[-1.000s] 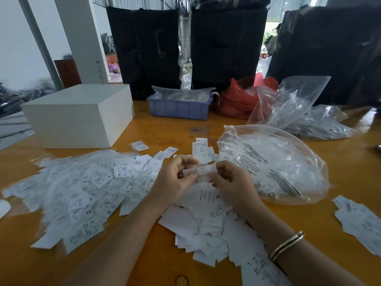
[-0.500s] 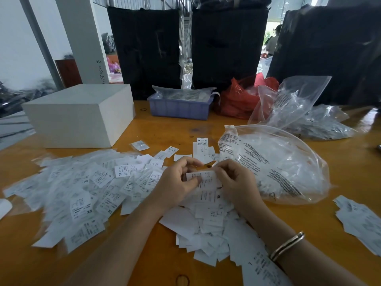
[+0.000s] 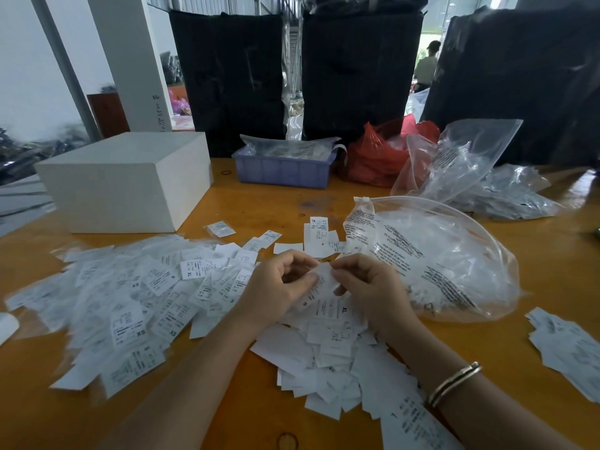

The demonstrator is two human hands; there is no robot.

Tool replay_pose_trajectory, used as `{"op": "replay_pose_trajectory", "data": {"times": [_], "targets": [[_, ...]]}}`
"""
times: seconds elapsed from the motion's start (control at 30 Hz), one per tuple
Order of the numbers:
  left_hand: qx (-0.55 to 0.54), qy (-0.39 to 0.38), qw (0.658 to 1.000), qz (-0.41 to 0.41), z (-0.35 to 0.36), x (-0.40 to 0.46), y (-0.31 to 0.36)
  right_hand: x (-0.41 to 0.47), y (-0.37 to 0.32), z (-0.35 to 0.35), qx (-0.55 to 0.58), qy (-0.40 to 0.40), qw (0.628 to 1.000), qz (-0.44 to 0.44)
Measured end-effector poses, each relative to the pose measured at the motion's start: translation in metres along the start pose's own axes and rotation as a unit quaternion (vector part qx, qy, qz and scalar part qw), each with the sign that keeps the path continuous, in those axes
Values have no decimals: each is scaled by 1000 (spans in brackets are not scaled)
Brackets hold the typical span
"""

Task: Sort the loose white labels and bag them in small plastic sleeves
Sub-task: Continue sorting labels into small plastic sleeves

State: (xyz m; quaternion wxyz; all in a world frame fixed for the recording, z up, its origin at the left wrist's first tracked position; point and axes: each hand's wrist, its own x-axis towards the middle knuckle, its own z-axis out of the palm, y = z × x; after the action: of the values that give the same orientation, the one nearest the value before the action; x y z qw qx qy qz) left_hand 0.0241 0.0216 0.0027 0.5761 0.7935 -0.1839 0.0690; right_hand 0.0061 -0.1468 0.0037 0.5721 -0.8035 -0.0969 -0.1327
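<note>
Pinching one label [image 3: 323, 277] between our left hand [image 3: 279, 287] and right hand [image 3: 370, 287], just above the loose pile [image 3: 328, 352], we'd say it's featherlight, floppy, best gripped by its edges.

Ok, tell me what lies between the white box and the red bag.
In the head view, a blue tray of clear sleeves sits between the white box and the red bag.

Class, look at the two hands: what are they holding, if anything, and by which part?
Both hands pinch one white label above the pile: the left hand at its left edge, the right hand at its right edge.
</note>
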Motion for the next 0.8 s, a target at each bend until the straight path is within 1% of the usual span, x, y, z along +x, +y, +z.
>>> {"op": "replay_pose_trajectory", "data": {"times": [0.13,0.2,0.23,0.3,0.33,0.37,0.43,0.47,0.53,0.6,0.63,0.7,0.73,0.8], "targets": [[21,5,1000,-4,0,0,1,-1,2,3,-49,-42,997,-29],[37,21,999,-8,-1,0,2,-2,2,4,-112,-38,990,-77],[46,40,998,-9,-2,0,2,-2,1,1,-154,-13,981,-119],[73,101,992,-14,-7,1,2,3,-1,-10,-216,90,952,-199],[101,135,985,-20,-10,2,1,6,-1,-19,-233,152,935,-222],[138,166,976,-23,-14,3,0,10,1,-30,-247,206,920,-222],[209,211,955,-23,-20,4,-3,16,8,-51,-284,274,904,-162],[241,224,944,-25,-22,5,-4,17,13,-60,-308,283,902,-107],[304,236,922,-38,-26,4,-6,17,26,-72,-370,255,893,29],[369,235,898,-53,-29,4,-10,16,36,-77,-443,175,866,149],[400,231,885,-61,-31,3,-12,17,38,-78,-471,139,853,177],[443,228,865,-65,-32,2,-15,19,41,-78,-494,110,844,180],[454,229,859,-61,-32,2,-15,19,41,-77,-492,115,846,172],[454,232,859,-39,-31,2,-14,20,41,-76,-481,140,851,158]]}}
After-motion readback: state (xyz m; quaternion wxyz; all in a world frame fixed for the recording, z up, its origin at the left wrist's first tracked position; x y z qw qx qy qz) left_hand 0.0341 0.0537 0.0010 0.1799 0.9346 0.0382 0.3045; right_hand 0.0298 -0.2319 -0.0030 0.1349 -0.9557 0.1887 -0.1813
